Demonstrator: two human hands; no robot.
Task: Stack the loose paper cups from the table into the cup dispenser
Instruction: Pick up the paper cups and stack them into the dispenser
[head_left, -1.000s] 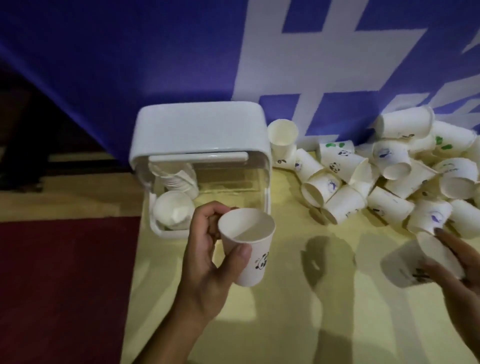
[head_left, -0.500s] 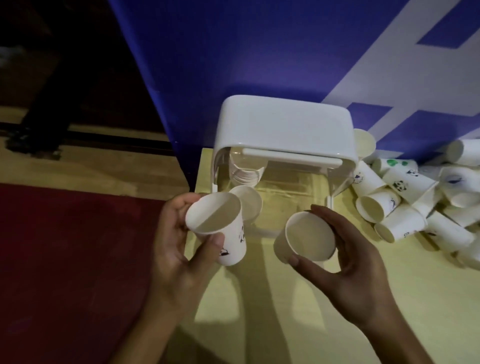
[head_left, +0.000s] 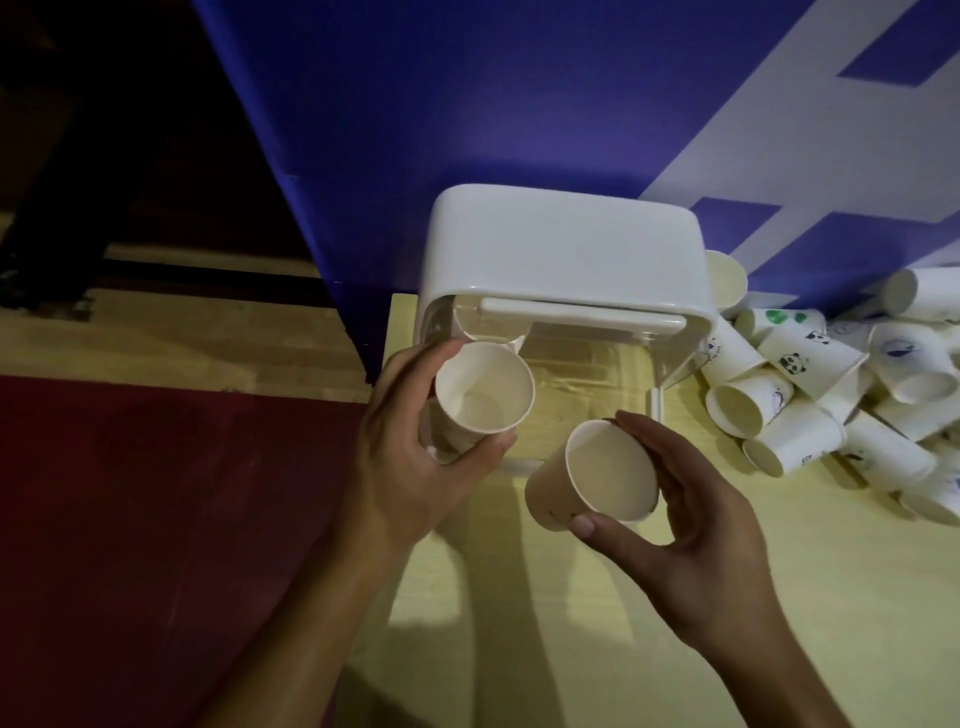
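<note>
The white cup dispenser (head_left: 561, 249) with a clear front stands at the back of the yellow table (head_left: 779, 597). My left hand (head_left: 410, 467) grips an upright white paper cup (head_left: 483, 387) at the dispenser's left side, mouth facing me, over the stack inside. My right hand (head_left: 691, 509) holds a second paper cup (head_left: 597, 478), tilted with its mouth up, just in front of the dispenser. A heap of loose paper cups (head_left: 841, 395), some printed with pandas, lies on the table to the right.
A blue and white panel (head_left: 519, 104) rises right behind the dispenser. The table's left edge runs just left of the dispenser; beyond it lie a wooden floor (head_left: 182, 332) and a dark red mat (head_left: 156, 519).
My left hand has carried its cup forward up to the dispenser's left side. My right hand brought its cup from the pile on the right to the dispenser's front. The view shifted right and closer.
</note>
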